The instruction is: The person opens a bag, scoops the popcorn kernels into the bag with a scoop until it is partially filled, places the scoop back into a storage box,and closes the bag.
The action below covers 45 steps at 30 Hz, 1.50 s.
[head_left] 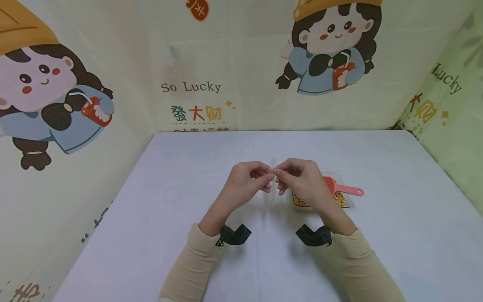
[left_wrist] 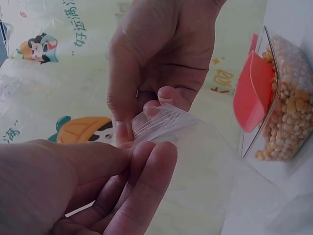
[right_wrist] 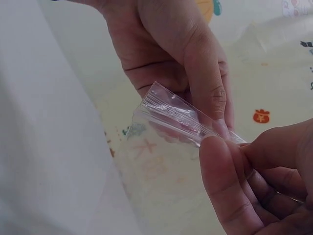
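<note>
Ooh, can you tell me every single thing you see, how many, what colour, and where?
Table: one, white, under everything
Printed cloth: count unclear, cream, behind and beside the table
Big cartoon figures: two in the head view, blue and orange, on the cloth
Box: one, clear, on the table near the right hand
Kernels: too many to count, yellow, inside the box
Scoop: one, pinkish red, resting in the box
Plastic bag: one, clear, between both hands
Sleeves: two, beige, on the arms
Wrist pieces: two, black, at the wrists
Left hand: one, bare, pinching the bag
Right hand: one, bare, pinching the bag
</note>
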Available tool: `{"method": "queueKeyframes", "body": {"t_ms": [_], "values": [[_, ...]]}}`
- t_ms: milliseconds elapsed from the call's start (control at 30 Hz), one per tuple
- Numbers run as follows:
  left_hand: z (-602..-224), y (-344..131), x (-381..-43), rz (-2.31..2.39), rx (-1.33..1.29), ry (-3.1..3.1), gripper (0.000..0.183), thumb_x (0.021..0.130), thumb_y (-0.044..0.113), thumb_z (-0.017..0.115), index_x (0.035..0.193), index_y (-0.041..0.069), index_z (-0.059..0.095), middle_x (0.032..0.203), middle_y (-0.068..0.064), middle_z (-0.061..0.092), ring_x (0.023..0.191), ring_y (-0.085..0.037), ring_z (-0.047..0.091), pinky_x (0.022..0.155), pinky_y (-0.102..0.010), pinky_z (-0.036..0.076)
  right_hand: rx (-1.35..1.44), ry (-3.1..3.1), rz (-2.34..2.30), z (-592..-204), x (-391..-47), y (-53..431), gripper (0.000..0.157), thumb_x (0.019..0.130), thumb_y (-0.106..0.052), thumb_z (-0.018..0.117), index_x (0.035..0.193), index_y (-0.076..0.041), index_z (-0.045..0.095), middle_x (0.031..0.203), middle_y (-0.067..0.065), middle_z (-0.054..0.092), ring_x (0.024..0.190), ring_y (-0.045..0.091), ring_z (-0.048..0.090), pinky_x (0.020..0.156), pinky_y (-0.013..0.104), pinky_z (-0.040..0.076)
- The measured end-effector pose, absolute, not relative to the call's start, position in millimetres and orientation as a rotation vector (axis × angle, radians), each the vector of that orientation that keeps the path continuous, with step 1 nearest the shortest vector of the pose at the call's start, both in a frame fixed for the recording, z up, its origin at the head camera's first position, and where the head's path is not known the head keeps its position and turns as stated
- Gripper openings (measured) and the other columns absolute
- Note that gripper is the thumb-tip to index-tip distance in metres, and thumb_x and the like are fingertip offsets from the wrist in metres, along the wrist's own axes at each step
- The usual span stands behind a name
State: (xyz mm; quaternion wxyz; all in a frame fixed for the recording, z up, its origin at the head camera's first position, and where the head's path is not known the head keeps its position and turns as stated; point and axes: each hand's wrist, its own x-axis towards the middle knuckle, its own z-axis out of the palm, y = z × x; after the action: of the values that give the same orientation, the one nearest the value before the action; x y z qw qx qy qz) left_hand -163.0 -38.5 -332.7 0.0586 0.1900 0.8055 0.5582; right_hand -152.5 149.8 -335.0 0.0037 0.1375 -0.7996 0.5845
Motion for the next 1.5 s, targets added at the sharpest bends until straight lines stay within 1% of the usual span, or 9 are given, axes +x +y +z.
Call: {"method": "queueKeyframes", "body": {"t_ms": [233, 367, 567, 800, 967, 1133, 1233, 1400, 1500], "values": [[-332.9, -37.4, -163.2, 1.716, 0.576, 2.422, 0.011, 0.091, 0.012, 0.071, 0.100, 0.005, 0.072, 0.087, -0.015, 0.074, 0.067, -0.016, 0.072, 0.071, -0.034, 0.060, 0.429, -2.492, 1.883, -336.2, -154.2, 152.5, 0.014, 0.094, -0.016, 0.069, 0.100, -0.004, 0.072, 0.080, 0.017, 0.066, 0.061, 0.024, 0.066, 0.064, 0.032, 0.059], [-332.8, -36.9, -163.6, 1.736, 0.587, 2.399, 0.012, 0.092, 0.011, 0.071, 0.101, 0.004, 0.072, 0.091, -0.021, 0.073, 0.067, -0.016, 0.072, 0.070, -0.032, 0.060, 0.429, -2.487, 1.912, -336.4, -154.7, 154.4, 0.014, 0.094, -0.017, 0.068, 0.100, -0.004, 0.072, 0.079, 0.015, 0.065, 0.061, 0.025, 0.065, 0.064, 0.033, 0.059], [-334.5, -37.2, -164.4, 1.740, 0.610, 2.383, 0.011, 0.092, 0.010, 0.069, 0.102, 0.005, 0.072, 0.094, -0.021, 0.073, 0.067, -0.016, 0.071, 0.070, -0.029, 0.059, 0.426, -2.494, 1.943, -336.5, -154.7, 155.4, 0.014, 0.095, -0.015, 0.067, 0.101, -0.004, 0.072, 0.078, 0.013, 0.066, 0.061, 0.025, 0.064, 0.064, 0.035, 0.059], [-335.0, -37.3, -164.5, 1.720, 0.633, 2.407, 0.012, 0.092, 0.010, 0.069, 0.102, 0.004, 0.072, 0.094, -0.021, 0.073, 0.067, -0.015, 0.071, 0.069, -0.028, 0.059, 0.449, -2.493, 1.923, -337.2, -154.6, 156.6, 0.014, 0.095, -0.016, 0.068, 0.100, -0.004, 0.072, 0.078, 0.014, 0.065, 0.060, 0.025, 0.064, 0.063, 0.032, 0.058], [-334.7, -37.4, -164.8, 1.703, 0.643, 2.415, 0.011, 0.092, 0.010, 0.069, 0.102, 0.005, 0.072, 0.093, -0.020, 0.073, 0.067, -0.015, 0.071, 0.070, -0.029, 0.059, 0.450, -2.496, 1.925, -336.3, -154.3, 157.1, 0.014, 0.094, -0.017, 0.068, 0.099, -0.005, 0.072, 0.079, 0.015, 0.065, 0.060, 0.025, 0.064, 0.063, 0.033, 0.058], [-332.0, -40.2, -164.6, 1.688, 0.650, 2.455, 0.011, 0.092, 0.010, 0.069, 0.101, 0.004, 0.073, 0.090, -0.016, 0.074, 0.066, -0.014, 0.071, 0.071, -0.036, 0.059, 0.441, -2.504, 1.925, -335.2, -154.0, 158.6, 0.016, 0.095, -0.016, 0.067, 0.101, -0.002, 0.072, 0.078, 0.015, 0.065, 0.060, 0.025, 0.064, 0.063, 0.033, 0.057], [-330.1, -43.0, -163.9, 1.686, 0.643, 2.490, 0.012, 0.092, 0.012, 0.069, 0.101, 0.005, 0.074, 0.086, -0.011, 0.074, 0.065, -0.013, 0.071, 0.070, -0.036, 0.059, 0.430, -2.496, 1.938, -334.2, -153.4, 160.0, 0.016, 0.095, -0.016, 0.066, 0.101, -0.002, 0.072, 0.077, 0.016, 0.065, 0.060, 0.026, 0.064, 0.064, 0.033, 0.057], [-328.4, -45.2, -162.2, 1.677, 0.623, 2.528, 0.010, 0.092, 0.015, 0.070, 0.100, 0.011, 0.074, 0.084, -0.003, 0.074, 0.065, -0.013, 0.071, 0.068, -0.034, 0.059, 0.423, -2.515, 1.911, -333.0, -153.2, 158.8, 0.015, 0.096, -0.019, 0.066, 0.101, -0.005, 0.071, 0.079, 0.017, 0.065, 0.061, 0.026, 0.065, 0.065, 0.034, 0.058], [-328.5, -44.3, -161.1, 1.670, 0.628, 2.563, 0.010, 0.092, 0.015, 0.070, 0.100, 0.010, 0.074, 0.082, -0.002, 0.073, 0.063, -0.012, 0.070, 0.066, -0.031, 0.059, 0.418, -2.543, 1.875, -333.4, -153.6, 156.5, 0.017, 0.097, -0.019, 0.064, 0.103, -0.004, 0.067, 0.080, 0.016, 0.064, 0.062, 0.026, 0.066, 0.065, 0.035, 0.059]]}}
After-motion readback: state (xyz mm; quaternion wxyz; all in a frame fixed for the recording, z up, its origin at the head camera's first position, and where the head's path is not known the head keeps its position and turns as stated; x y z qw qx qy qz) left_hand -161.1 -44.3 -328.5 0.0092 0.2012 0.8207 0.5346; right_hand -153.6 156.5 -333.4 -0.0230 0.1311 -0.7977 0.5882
